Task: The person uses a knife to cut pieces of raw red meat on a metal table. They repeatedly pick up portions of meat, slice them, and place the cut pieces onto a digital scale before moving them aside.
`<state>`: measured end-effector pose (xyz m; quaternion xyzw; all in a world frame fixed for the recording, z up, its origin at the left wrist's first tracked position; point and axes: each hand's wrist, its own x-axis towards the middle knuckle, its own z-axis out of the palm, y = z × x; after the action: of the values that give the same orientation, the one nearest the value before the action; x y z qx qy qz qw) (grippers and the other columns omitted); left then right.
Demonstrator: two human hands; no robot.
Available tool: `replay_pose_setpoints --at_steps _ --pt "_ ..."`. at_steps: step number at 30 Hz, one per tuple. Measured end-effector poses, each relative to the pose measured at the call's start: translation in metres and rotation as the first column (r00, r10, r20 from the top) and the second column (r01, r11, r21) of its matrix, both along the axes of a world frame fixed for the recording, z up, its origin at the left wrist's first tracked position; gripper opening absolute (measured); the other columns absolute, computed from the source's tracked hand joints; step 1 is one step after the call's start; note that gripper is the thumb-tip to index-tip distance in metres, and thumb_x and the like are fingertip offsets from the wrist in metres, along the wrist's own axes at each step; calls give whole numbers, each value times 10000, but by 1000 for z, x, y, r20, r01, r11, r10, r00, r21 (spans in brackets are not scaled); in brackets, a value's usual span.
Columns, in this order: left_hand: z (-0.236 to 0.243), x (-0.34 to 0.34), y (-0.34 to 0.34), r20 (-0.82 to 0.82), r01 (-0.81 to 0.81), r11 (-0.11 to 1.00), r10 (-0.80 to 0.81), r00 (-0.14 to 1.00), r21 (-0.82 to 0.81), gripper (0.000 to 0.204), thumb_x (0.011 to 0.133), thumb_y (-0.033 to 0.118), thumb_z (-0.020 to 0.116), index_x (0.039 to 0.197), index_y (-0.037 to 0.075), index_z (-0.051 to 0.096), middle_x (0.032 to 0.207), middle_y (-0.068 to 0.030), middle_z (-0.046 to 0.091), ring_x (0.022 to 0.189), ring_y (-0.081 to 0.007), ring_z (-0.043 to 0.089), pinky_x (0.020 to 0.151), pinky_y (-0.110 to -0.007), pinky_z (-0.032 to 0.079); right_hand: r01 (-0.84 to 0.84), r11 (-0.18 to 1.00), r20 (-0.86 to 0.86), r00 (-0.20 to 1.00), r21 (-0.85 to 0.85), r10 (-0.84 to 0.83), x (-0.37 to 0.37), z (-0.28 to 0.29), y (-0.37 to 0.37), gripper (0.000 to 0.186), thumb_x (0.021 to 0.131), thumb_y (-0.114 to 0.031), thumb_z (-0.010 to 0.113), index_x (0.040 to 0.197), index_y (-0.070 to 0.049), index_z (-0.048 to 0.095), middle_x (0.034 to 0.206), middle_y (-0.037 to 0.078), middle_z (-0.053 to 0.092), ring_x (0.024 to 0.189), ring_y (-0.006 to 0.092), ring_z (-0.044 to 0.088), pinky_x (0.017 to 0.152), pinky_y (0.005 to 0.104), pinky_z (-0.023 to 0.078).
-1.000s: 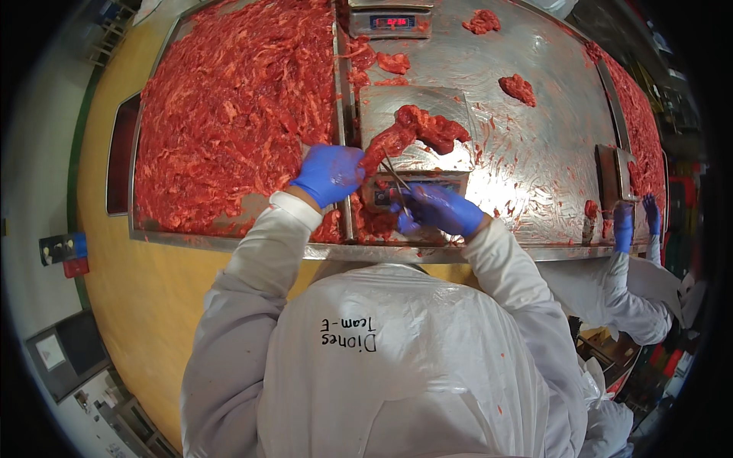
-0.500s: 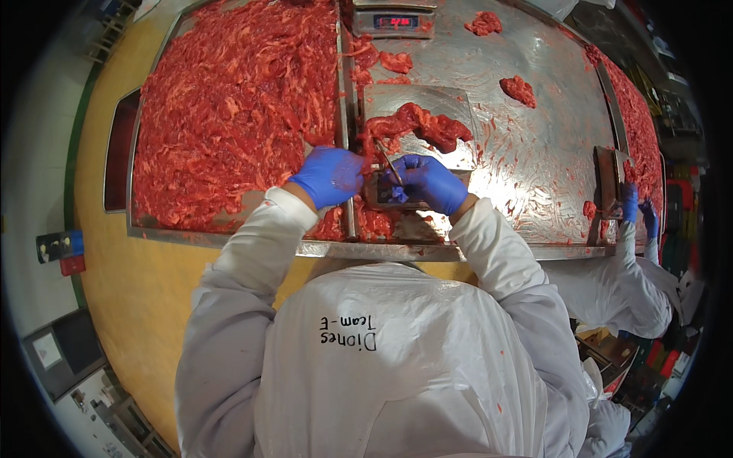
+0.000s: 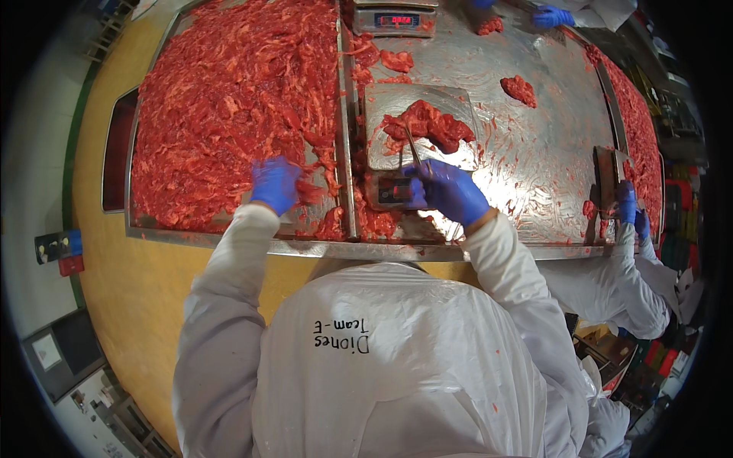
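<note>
My left hand (image 3: 275,185), in a blue glove, is over the left tray (image 3: 311,217) of loose red meat (image 3: 221,107); motion smears its fingers, with red meat just beside them. In my gloved right hand (image 3: 450,191) is a pair of metal scissors (image 3: 413,149), blades pointing up at a lump of meat (image 3: 435,126) on the weighing plate (image 3: 389,156). Below that plate sits the scale's dark display (image 3: 393,191), partly behind my right hand.
A second scale (image 3: 393,9) stands at the back, with meat scraps (image 3: 395,61) nearby. The steel table (image 3: 546,153) holds small meat lumps (image 3: 518,90). Other people's gloved hands work at the back (image 3: 551,17) and far right (image 3: 626,202), by another meat-filled tray (image 3: 641,130).
My left hand has moved leftward from the divider into the meat tray. The long strip toward the plate's left has gone. Another person's hands have appeared at the back.
</note>
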<state>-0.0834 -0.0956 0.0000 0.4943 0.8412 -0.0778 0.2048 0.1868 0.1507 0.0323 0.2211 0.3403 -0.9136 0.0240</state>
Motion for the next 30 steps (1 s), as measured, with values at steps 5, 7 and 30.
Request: replay_pose_setpoints --at_steps 5,7,30 --pt "-33 62 -42 120 83 981 -106 987 178 378 790 184 730 1153 88 684 1158 -195 648 1063 -370 627 905 -445 528 53 996 -168 985 76 -39 57 -4 -17 467 976 -307 717 1312 -3 603 1109 100 698 981 243 693 890 396 551" --pt "-61 72 -45 322 71 982 -125 938 175 328 784 178 730 1096 81 693 1080 -187 660 976 -346 656 865 -420 537 103 994 -174 980 25 -97 75 -18 -5 481 973 -321 719 1321 -11 601 1144 95 695 1010 253 697 925 400 547" --pt "9 78 137 -246 112 842 26 969 529 721 895 455 712 1487 90 520 1576 -216 433 1443 -419 410 1182 -586 303 510 387 -231 785 768 -575 4 2 51 439 890 -148 814 1237 2 592 1115 90 692 1048 174 659 964 320 517"
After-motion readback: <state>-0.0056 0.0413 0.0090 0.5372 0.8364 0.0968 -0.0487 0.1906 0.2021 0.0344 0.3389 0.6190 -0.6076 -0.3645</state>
